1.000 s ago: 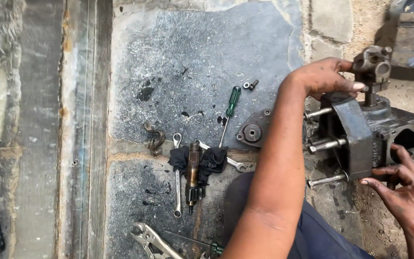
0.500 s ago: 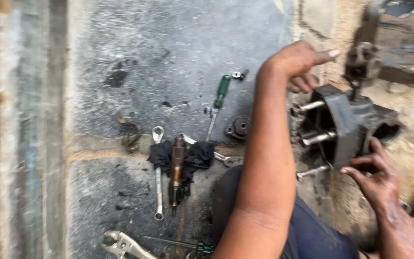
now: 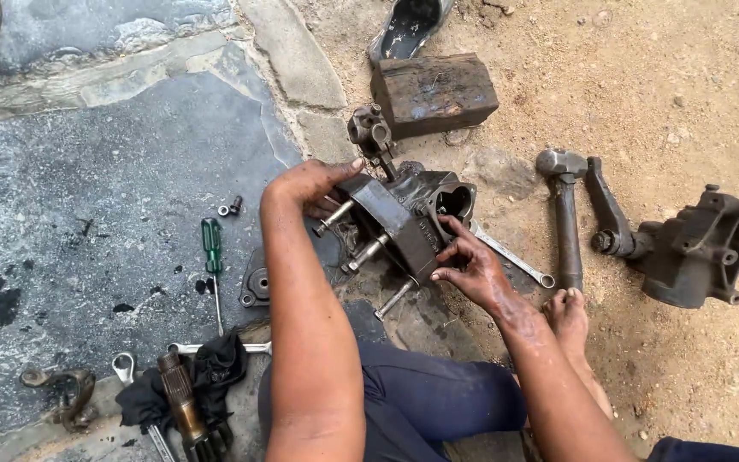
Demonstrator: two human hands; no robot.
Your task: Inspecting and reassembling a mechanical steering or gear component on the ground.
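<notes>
Head view looks down on a greasy steering gear housing (image 3: 408,218) lying on the ground where the stone slab (image 3: 113,171) meets the sandy dirt (image 3: 643,77). Left hand (image 3: 314,184) lies on the housing's upper left edge, grip half closed, thumb over the flat cover and fingers curled beneath near the 3 protruding studs (image 3: 369,252). Right hand (image 3: 472,269) presses against the housing's lower right side, grip loosely open, fingertips touching the casting just below its round opening. So the housing sits between both grips, tilted, studs pointing toward the person's knees.

Just behind it rests a dark wooden block (image 3: 434,90). Under the right hand lies a ring spanner (image 3: 515,257). Farther right are a hammer (image 3: 564,214) and a second housing with a drop arm (image 3: 694,248). On the slab lie a green-handled screwdriver (image 3: 212,248), a small round flange (image 3: 257,282) and a black rag with tools (image 3: 190,385).
</notes>
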